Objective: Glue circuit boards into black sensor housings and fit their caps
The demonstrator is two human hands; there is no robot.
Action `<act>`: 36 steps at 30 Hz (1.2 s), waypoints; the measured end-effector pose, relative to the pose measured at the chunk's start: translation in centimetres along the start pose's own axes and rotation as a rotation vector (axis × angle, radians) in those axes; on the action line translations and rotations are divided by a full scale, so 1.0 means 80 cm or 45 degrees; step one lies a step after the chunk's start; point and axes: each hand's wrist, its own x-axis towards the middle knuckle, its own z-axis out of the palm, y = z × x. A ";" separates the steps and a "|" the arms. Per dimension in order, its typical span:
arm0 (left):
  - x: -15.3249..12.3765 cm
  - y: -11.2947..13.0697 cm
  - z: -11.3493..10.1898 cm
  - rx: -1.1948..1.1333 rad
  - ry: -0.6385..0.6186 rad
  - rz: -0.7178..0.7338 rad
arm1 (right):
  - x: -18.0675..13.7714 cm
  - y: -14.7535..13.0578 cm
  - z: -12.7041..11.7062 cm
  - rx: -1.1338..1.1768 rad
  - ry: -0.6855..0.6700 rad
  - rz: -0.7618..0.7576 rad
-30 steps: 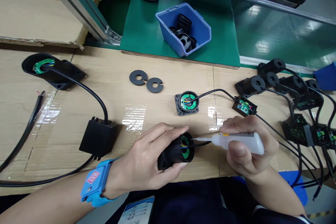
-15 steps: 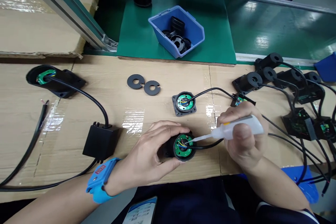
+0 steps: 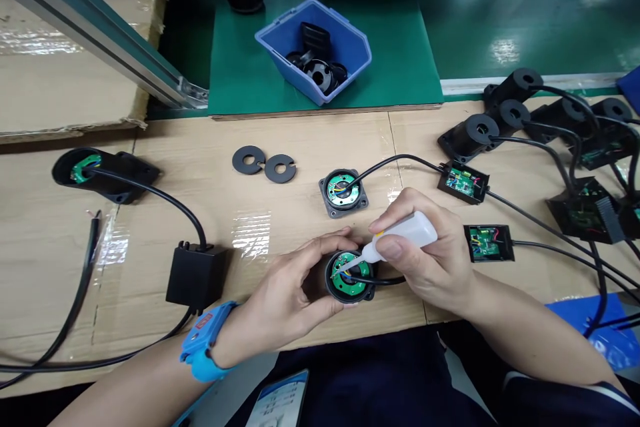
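Note:
My left hand (image 3: 295, 287) is wrapped round a black cylindrical housing (image 3: 330, 290), its open end facing up. Inside sits a round green circuit board (image 3: 356, 285) with coloured wires at its middle, and a black cable leads off to the right. In my right hand (image 3: 430, 253) is a white squeeze bottle (image 3: 413, 232) with a thin nozzle. The nozzle tip is over the left part of the board; whether it touches cannot be made out. Just behind stands a second housing (image 3: 344, 193) on a square flange, its board showing and its cable running to a small box (image 3: 465, 181).
Two dark slotted rings (image 3: 280, 169) lie behind my left hand. A blue bin (image 3: 315, 50) with black parts stands at the back. At left are another housing (image 3: 120, 173) and a cabled black box (image 3: 195, 273). Several cabled housings (image 3: 470, 137) crowd the right.
The bottle and my right hand have moved left, taking the nozzle tip from the board's middle to its left part. A second open box with a board now shows at right. The camera view has shifted slightly.

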 end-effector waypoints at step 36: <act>0.081 -0.028 -0.007 0.325 0.415 -0.033 | 0.022 0.025 -0.037 -0.111 0.652 0.049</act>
